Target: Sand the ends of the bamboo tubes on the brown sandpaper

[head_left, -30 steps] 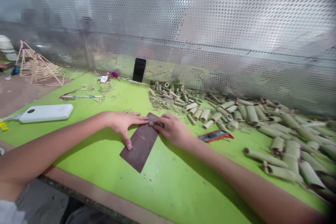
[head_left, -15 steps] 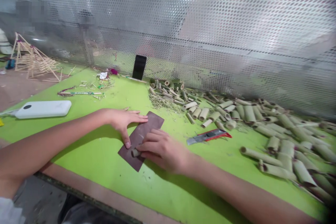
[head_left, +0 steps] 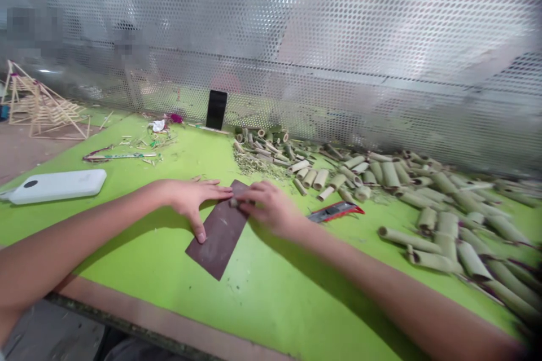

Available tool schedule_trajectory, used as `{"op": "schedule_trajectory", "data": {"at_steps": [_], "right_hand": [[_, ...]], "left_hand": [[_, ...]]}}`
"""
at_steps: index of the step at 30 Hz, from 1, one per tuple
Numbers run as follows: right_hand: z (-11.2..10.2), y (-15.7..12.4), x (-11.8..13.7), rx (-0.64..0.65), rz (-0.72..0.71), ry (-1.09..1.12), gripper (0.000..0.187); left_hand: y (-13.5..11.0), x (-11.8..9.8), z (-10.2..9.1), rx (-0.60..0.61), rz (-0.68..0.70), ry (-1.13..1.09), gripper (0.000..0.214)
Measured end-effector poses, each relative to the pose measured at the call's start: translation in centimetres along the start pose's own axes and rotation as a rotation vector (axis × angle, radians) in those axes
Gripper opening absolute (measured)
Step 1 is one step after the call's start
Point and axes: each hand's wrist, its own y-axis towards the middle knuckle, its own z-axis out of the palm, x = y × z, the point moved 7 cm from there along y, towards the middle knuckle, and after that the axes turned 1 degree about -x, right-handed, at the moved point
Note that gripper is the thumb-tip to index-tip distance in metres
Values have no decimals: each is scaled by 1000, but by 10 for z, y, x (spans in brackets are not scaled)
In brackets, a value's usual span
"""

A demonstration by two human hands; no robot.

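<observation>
A brown sheet of sandpaper [head_left: 218,240] lies flat and slanted on the green tabletop. My left hand [head_left: 192,203] is spread out, its thumb and fingertips pressing the sheet's left edge. Near the sheet's far end, my right hand [head_left: 269,208] grips a short piece of bamboo [head_left: 234,202] against the sandpaper. Most of that piece is hidden by the fingers; one end shows at the left. Just beyond my right wrist lies a red and grey utility knife [head_left: 336,211], partly covered by the forearm.
Many cut bamboo pieces [head_left: 389,175] are heaped along the back and right. A dark phone [head_left: 217,109] leans upright against the perforated metal screen [head_left: 339,39]. A white device [head_left: 59,186] lies at the left, with a stick frame [head_left: 46,107] behind it.
My right hand has slid the bamboo piece along the sandpaper, away from me toward its far end. My left hand stays on the sheet. The view has shifted slightly to the right.
</observation>
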Motion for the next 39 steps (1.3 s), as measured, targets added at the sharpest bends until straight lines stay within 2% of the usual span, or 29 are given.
{"op": "schedule_trajectory", "data": {"at_steps": [4,5,9,10,13,14,18,19,22,23,28,33,39], "right_hand": [[10,-8,26,133,-343,153,17],[10,-9,25,129,-351,164,17],[2,-3,1,-30,-33,28,15],[4,-4,6,1,-67,37,15],[12,-7,25,122,-287,133,17],[11,-6,23,117,-278,128,16],[-1,-1,-4,-25,51,-53,15],[0,-3,2,4,13,-44,16],[9,-10,33,131,-236,61,15],[9,-11,38,138,-265,63,14],[1,-6,24,39,-133,-96,18],[6,-10,30,77,-199,-105,13],[11,-11,39,63,-263,-165,17]], "left_hand": [[0,0,1,5,13,-1,129],[0,0,1,5,10,1,130],[0,1,0,-3,-12,-5,131],[0,0,0,-1,-7,-6,131],[1,0,0,3,22,0,130],[1,0,0,1,27,-1,129],[1,2,1,-2,2,-2,131],[1,2,1,1,-2,3,130],[1,1,2,5,5,15,128],[1,1,2,2,7,15,128],[1,2,0,-10,-10,10,129],[2,1,1,-6,0,14,129],[2,4,3,-12,10,5,128]]}}
